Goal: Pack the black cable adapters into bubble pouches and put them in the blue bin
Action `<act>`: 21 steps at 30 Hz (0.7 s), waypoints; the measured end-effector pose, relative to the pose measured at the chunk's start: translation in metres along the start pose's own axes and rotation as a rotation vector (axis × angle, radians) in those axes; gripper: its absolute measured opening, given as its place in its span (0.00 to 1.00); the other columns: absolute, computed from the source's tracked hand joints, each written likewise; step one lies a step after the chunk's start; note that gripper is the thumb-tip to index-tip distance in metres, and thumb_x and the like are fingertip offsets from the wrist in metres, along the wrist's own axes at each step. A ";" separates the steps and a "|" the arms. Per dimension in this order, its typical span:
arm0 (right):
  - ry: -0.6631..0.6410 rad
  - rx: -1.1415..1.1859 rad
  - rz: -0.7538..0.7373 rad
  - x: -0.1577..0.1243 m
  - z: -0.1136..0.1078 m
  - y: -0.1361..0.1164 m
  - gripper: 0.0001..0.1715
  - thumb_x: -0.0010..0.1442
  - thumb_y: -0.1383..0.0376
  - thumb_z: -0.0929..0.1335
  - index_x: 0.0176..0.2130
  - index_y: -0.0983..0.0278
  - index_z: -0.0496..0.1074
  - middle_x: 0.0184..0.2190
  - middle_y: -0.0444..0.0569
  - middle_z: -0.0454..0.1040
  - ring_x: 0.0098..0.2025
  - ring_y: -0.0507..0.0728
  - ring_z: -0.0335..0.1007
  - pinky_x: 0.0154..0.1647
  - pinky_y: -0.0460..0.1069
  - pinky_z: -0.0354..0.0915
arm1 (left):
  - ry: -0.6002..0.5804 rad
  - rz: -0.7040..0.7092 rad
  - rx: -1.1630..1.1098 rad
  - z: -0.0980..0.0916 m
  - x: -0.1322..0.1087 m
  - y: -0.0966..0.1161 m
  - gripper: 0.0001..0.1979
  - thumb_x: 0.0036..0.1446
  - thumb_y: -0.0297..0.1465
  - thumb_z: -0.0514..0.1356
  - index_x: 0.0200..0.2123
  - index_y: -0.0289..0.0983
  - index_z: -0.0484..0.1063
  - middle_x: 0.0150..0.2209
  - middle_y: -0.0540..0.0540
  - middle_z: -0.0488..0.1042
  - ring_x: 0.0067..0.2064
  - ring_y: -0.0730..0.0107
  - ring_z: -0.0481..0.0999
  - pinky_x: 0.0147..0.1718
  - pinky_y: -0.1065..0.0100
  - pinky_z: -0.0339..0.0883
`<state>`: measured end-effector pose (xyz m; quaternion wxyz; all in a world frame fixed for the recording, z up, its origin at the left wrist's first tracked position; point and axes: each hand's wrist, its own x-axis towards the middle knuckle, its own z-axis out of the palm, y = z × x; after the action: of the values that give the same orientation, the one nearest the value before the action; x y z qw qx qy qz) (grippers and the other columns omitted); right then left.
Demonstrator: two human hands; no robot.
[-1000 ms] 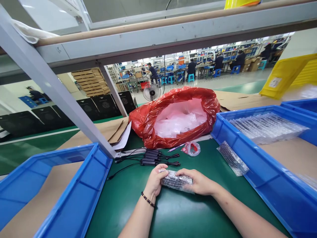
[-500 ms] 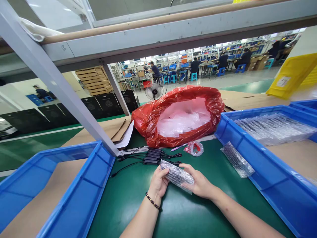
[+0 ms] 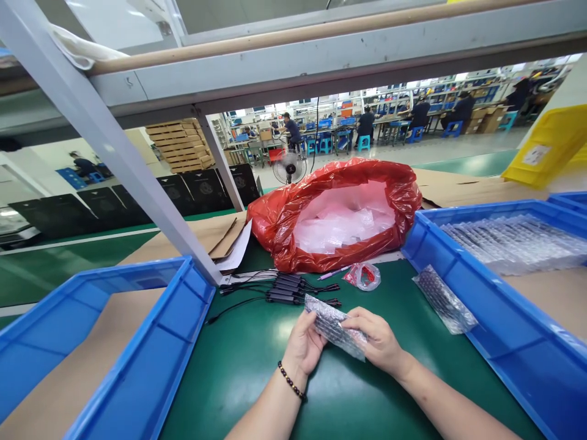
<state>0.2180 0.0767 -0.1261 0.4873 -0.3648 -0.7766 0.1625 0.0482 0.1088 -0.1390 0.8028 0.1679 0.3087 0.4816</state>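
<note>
Clear plastic pouch [image 3: 338,329], nearer the viewer than the red bag [image 3: 321,261], is pinched by left grip [image 3: 306,343] and right grip [image 3: 378,342], its long axis slanting rightward, away from the bag; blurred contents seem dark.

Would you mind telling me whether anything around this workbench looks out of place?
Possibly one thing: a bubble-wrapped packet sits alone outside the right-hand blue bin, right beside its wall, while similar packets lie in a row inside. It may be deliberate. I see no spill.
</note>
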 end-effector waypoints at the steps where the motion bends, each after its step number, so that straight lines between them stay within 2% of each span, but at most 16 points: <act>1: -0.021 -0.004 -0.005 0.001 -0.001 0.000 0.11 0.56 0.68 0.62 0.37 0.62 0.72 0.30 0.50 0.70 0.31 0.54 0.68 0.30 0.48 0.65 | 0.007 0.016 0.024 0.000 0.001 0.001 0.12 0.40 0.29 0.65 0.31 0.35 0.69 0.28 0.48 0.75 0.29 0.71 0.72 0.32 0.68 0.64; 4: -0.136 0.038 0.016 0.006 -0.009 0.000 0.12 0.54 0.70 0.61 0.36 0.62 0.72 0.31 0.50 0.72 0.33 0.55 0.69 0.34 0.49 0.65 | 0.047 0.091 0.080 -0.002 0.004 0.007 0.12 0.36 0.26 0.66 0.29 0.34 0.70 0.24 0.51 0.73 0.25 0.74 0.70 0.27 0.71 0.62; 6: -0.227 0.133 0.080 0.009 -0.018 0.003 0.12 0.53 0.70 0.61 0.34 0.62 0.72 0.32 0.50 0.72 0.34 0.55 0.68 0.37 0.50 0.65 | 0.065 0.131 0.103 -0.002 0.005 0.012 0.11 0.33 0.25 0.66 0.26 0.33 0.69 0.22 0.51 0.72 0.24 0.75 0.69 0.26 0.72 0.61; 8: -0.275 0.269 0.186 0.011 -0.025 0.006 0.14 0.52 0.66 0.61 0.39 0.63 0.70 0.36 0.51 0.71 0.36 0.56 0.68 0.38 0.50 0.64 | 0.069 0.141 0.143 0.000 0.004 0.013 0.11 0.32 0.26 0.66 0.24 0.33 0.69 0.21 0.51 0.71 0.23 0.75 0.68 0.25 0.72 0.61; 10: -0.298 0.353 0.329 0.011 -0.027 0.008 0.21 0.51 0.62 0.63 0.46 0.64 0.65 0.39 0.52 0.70 0.36 0.56 0.67 0.35 0.50 0.64 | 0.057 0.128 0.196 0.003 0.002 0.010 0.11 0.33 0.26 0.66 0.24 0.33 0.69 0.21 0.51 0.71 0.23 0.75 0.68 0.25 0.73 0.60; 12: -0.323 0.302 0.473 0.010 -0.024 0.007 0.28 0.48 0.60 0.67 0.48 0.65 0.62 0.38 0.50 0.69 0.34 0.55 0.66 0.32 0.48 0.64 | 0.024 0.103 0.254 0.006 -0.001 0.006 0.12 0.33 0.27 0.67 0.25 0.32 0.70 0.22 0.50 0.72 0.24 0.75 0.68 0.26 0.73 0.61; 14: -0.360 0.172 0.542 0.009 -0.017 0.004 0.27 0.45 0.62 0.70 0.46 0.63 0.64 0.34 0.47 0.69 0.31 0.53 0.65 0.31 0.46 0.62 | -0.029 0.073 0.305 0.008 -0.003 0.002 0.13 0.34 0.27 0.67 0.27 0.32 0.71 0.24 0.49 0.73 0.25 0.74 0.69 0.27 0.73 0.61; 18: -0.394 0.028 0.480 0.013 -0.011 -0.010 0.26 0.48 0.68 0.67 0.48 0.61 0.63 0.30 0.42 0.71 0.31 0.52 0.66 0.32 0.44 0.60 | -0.154 0.016 0.374 0.006 -0.002 -0.001 0.14 0.37 0.28 0.67 0.31 0.32 0.71 0.28 0.47 0.74 0.29 0.72 0.71 0.30 0.72 0.63; 21: -0.361 -0.127 0.477 0.017 -0.025 -0.019 0.28 0.50 0.69 0.64 0.52 0.60 0.59 0.32 0.43 0.72 0.32 0.53 0.68 0.32 0.44 0.60 | -0.177 -0.011 0.378 0.003 0.001 0.002 0.17 0.41 0.31 0.66 0.37 0.34 0.70 0.36 0.43 0.74 0.34 0.68 0.73 0.33 0.68 0.66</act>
<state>0.2276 0.0737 -0.0916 0.2657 -0.5319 -0.7516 0.2857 0.0495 0.1109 -0.1357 0.7838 0.3554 0.3227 0.3940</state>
